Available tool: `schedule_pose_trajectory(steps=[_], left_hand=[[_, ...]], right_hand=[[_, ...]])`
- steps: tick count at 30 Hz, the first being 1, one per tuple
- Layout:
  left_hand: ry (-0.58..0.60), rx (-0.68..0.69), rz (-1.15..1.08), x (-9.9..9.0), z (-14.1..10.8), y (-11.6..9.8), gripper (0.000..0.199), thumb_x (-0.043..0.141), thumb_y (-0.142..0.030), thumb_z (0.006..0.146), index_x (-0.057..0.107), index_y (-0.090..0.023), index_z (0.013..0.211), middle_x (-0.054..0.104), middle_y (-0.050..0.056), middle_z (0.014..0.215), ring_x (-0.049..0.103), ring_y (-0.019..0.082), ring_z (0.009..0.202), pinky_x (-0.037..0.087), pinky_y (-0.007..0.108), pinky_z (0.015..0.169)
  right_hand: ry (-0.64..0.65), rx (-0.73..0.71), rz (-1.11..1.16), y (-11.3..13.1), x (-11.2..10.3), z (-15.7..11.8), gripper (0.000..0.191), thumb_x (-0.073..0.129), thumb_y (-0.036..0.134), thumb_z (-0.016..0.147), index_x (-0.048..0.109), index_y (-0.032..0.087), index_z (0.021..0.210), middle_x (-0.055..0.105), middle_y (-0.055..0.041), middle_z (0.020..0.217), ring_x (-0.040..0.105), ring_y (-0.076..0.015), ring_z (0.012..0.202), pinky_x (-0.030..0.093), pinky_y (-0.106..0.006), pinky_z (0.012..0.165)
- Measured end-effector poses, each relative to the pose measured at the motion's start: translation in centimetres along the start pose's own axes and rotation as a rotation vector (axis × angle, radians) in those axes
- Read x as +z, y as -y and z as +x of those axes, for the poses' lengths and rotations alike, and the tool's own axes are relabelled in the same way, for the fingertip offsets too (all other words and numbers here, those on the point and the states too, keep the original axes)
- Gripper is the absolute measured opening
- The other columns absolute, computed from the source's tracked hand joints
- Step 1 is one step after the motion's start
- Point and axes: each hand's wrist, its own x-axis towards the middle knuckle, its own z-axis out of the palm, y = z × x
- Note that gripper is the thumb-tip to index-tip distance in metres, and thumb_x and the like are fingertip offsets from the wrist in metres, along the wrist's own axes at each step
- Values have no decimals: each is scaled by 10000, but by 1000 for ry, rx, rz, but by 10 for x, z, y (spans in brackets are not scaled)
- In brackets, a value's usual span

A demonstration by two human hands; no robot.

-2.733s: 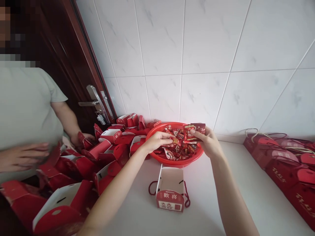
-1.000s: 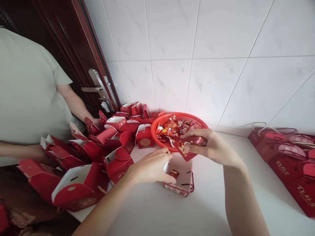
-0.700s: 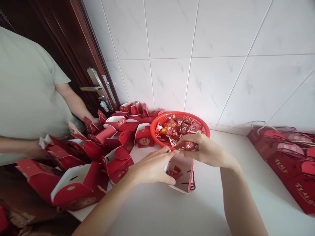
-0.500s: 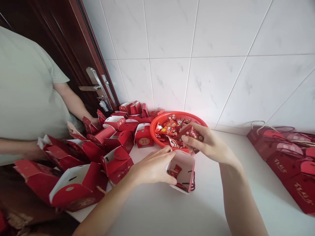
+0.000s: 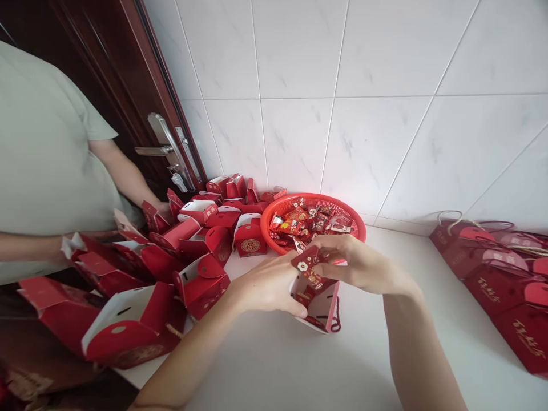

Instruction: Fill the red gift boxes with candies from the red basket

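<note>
An open gift box (image 5: 329, 311) with a pale inside stands tilted on the white table, a dark red cord at its right side. My left hand (image 5: 269, 285) grips its left side, thumb over the near edge. Between the thumb and fingers of my right hand (image 5: 355, 262) is a dark red packet with white flowers (image 5: 310, 265), held over the box opening. Small red wrapped pieces lie inside the box. Just behind my hands sits a red plastic basket (image 5: 269, 214) of wrapped candies (image 5: 299, 220).
Many open red boxes (image 5: 132, 325) crowd the left of the white table (image 5: 265, 365). A person in a pale shirt (image 5: 51, 160) stands there, hands among the boxes. Closed red boxes with cord handles (image 5: 492, 291) line the right. Behind are a tiled wall and door.
My right hand has moved down and left from the basket's edge, bringing the red packet over the box opening. My left hand still holds the box.
</note>
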Motion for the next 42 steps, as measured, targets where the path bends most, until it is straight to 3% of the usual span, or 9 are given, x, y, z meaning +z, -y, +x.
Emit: schedule_pose_trajectory(steps=[6, 11, 15, 17, 19, 22, 25, 33, 42], left_hand=[[42, -90, 102, -6, -2, 5, 688, 810, -395, 633, 603, -294, 1281, 610, 45, 1245, 591, 323, 1152, 474, 325, 885], [38, -58, 56, -9, -2, 12, 645, 799, -366, 630, 618, -279, 1243, 611, 38, 1249, 584, 307, 1153, 473, 310, 899], [86, -149, 99, -13, -3, 11, 649, 805, -415, 617, 625, -267, 1223, 623, 47, 1249, 568, 317, 1195, 469, 332, 942], [96, -191, 120, -15, -4, 9, 636, 815, -419, 603, 638, -257, 1191, 626, 47, 1248, 562, 318, 1210, 470, 333, 945], [88, -179, 116, -17, -4, 8, 601, 817, -398, 607, 647, -259, 1167, 623, 38, 1257, 559, 308, 1219, 469, 327, 946], [78, -116, 103, -19, -4, 9, 571, 814, -363, 621, 644, -276, 1159, 632, 20, 1225, 578, 283, 1184, 471, 321, 945], [94, -105, 121, -21, -5, 11, 548, 823, -366, 615, 653, -265, 1126, 640, 21, 1178, 595, 280, 1144, 474, 325, 940], [74, -126, 141, -16, -7, 11, 664, 814, -434, 614, 618, -229, 1214, 609, 80, 1281, 554, 338, 1227, 463, 358, 958], [91, -113, 156, -14, -5, 3, 593, 799, -424, 629, 637, -228, 1166, 635, 62, 1134, 607, 307, 1075, 458, 314, 808]], right_hand=[[24, -54, -63, -4, 6, 2, 209, 706, 177, 791, 765, 288, 958, 757, 0, 838, 701, -211, 764, 552, -295, 632], [-68, -1, -116, -3, 18, 6, 253, 642, 93, 789, 730, 263, 955, 764, -14, 910, 724, -220, 789, 548, -307, 653], [53, 88, -205, 1, 23, 9, 228, 605, 50, 787, 692, 223, 907, 754, -13, 871, 718, -200, 787, 523, -285, 661], [22, 109, -276, 1, 24, 11, 200, 597, 48, 801, 678, 208, 889, 742, -15, 853, 699, -186, 774, 504, -275, 654], [-8, 75, -270, 1, 26, 12, 175, 604, 50, 813, 659, 201, 882, 738, -17, 876, 691, -177, 796, 501, -269, 679], [59, -12, -195, 1, 28, 14, 192, 583, 17, 824, 630, 199, 868, 739, -18, 925, 696, -161, 839, 505, -253, 727], [114, -35, -277, 0, 28, 15, 232, 551, -20, 817, 623, 197, 860, 731, -9, 894, 676, -143, 782, 479, -241, 693], [155, 123, -592, 3, 11, -2, 147, 547, 63, 831, 571, 207, 851, 631, 18, 707, 532, -128, 583, 296, -254, 513], [183, 271, -789, 7, 26, 7, 214, 535, 29, 786, 622, 207, 867, 665, 2, 748, 541, -130, 584, 244, -267, 525]])
